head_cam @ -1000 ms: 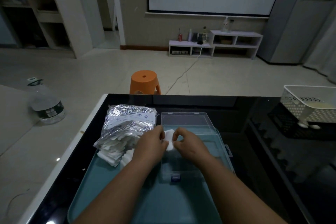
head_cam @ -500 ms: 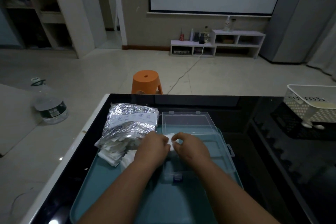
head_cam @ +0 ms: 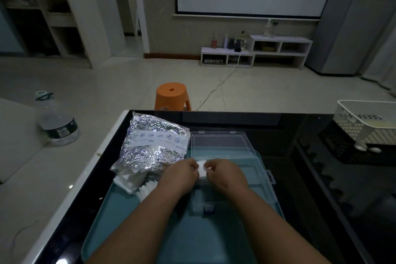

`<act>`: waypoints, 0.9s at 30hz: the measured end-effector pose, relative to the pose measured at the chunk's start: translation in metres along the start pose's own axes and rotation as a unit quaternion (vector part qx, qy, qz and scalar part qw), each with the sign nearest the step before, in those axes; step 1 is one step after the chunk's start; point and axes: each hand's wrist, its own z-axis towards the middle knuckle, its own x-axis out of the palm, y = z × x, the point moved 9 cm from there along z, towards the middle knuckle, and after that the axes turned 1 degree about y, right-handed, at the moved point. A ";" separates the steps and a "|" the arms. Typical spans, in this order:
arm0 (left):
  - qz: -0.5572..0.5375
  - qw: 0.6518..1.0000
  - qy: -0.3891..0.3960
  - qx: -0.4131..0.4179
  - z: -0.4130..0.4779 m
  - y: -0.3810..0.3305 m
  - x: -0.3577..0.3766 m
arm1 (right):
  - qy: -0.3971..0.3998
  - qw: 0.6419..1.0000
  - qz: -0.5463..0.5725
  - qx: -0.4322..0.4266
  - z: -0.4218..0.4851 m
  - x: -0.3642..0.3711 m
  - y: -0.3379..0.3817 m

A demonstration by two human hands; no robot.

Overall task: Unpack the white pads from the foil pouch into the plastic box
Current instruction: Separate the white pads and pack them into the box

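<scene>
A crinkled foil pouch [head_cam: 153, 146] lies at the left on a teal tray [head_cam: 120, 216], with several white pads [head_cam: 137, 182] spilling from its near end. A clear plastic box [head_cam: 218, 146] stands open in the tray's middle, its lid tipped away from me. My left hand [head_cam: 179, 174] and my right hand [head_cam: 225, 174] meet over the box's near part. Between their fingertips they pinch a white pad [head_cam: 201, 167]. The hands hide most of the box's inside.
The tray sits on a glossy black table [head_cam: 321, 188]. A white perforated basket [head_cam: 368, 122] stands at the table's far right. On the floor are an orange stool [head_cam: 172, 96] beyond the table and a large water bottle [head_cam: 57, 122] at the left.
Both hands have sunk a little toward the box with the pad pinched between them, and their fingertips have drawn closer together. The pouch and box lie as before.
</scene>
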 end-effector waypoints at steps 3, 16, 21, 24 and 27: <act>0.008 1.000 0.005 0.004 0.001 0.001 0.001 | 0.017 0.999 -0.030 -0.007 0.000 0.005 0.003; -0.135 0.989 -0.055 0.028 0.002 -0.004 -0.037 | -0.086 0.994 0.062 -0.003 -0.006 -0.030 0.008; -0.229 0.969 -0.072 0.051 -0.005 0.003 -0.064 | -0.082 0.991 0.106 -0.023 -0.011 -0.034 0.019; -0.218 0.972 -0.062 0.056 -0.009 0.009 -0.074 | -0.074 0.989 0.123 -0.035 -0.012 -0.032 0.027; -0.204 0.976 -0.062 0.046 -0.012 0.020 -0.082 | -0.063 0.989 0.128 -0.049 -0.014 -0.025 0.036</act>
